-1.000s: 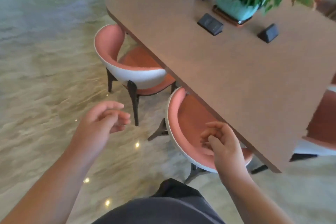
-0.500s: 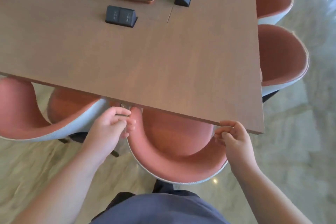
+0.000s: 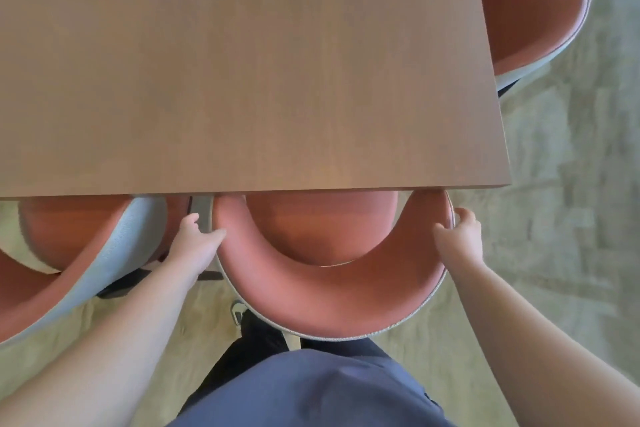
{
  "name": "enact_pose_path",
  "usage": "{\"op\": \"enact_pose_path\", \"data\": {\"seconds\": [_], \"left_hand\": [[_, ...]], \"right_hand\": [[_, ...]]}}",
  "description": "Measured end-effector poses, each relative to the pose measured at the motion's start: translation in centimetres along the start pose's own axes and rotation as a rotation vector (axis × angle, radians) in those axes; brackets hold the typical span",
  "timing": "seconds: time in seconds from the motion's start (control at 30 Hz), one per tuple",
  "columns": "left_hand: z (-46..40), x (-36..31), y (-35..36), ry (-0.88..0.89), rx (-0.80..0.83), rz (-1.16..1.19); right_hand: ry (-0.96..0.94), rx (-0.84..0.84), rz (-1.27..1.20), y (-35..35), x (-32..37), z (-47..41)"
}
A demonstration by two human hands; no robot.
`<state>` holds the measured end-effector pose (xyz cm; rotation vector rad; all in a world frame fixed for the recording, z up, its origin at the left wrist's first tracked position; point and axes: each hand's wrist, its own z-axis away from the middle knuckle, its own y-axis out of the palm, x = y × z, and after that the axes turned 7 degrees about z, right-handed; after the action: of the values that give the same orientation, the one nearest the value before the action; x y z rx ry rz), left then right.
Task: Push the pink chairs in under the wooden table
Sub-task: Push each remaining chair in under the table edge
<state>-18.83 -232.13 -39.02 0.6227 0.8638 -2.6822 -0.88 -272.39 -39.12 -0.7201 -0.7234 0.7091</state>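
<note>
pink chair (image 3: 332, 291) half under table (image 3: 277, 80), left hand (image 3: 194, 246) and right hand (image 3: 460, 239) gripping its backrest; neighbour chairs (image 3: 69, 274) look unfinished.

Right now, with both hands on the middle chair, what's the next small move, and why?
Probably push the chair straight forward. The left hand and right hand hold its two sides evenly, and only the seat's front lies under the table; its curved back sticks out.
</note>
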Motion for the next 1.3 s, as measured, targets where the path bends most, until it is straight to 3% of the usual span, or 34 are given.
{"op": "enact_pose_path", "data": {"seconds": [0.17,0.37,0.83,1.3], "left_hand": [[-5.2,0.1,3.1,-0.198,0.102,0.179],[-7.9,0.7,5.3,-0.158,-0.125,0.107],[-8.1,1.4,4.7,-0.08,-0.08,0.069],[-8.9,5.0,-0.9,-0.032,-0.122,0.106]], "right_hand": [[0.184,0.102,0.007,2.5,-0.7,-3.3],[0.181,0.102,0.004,3.1,-1.6,-6.7],[0.108,0.029,-0.006,3.4,-2.3,-6.0],[0.011,-0.01,0.003,6.5,-0.9,-1.1]]}}
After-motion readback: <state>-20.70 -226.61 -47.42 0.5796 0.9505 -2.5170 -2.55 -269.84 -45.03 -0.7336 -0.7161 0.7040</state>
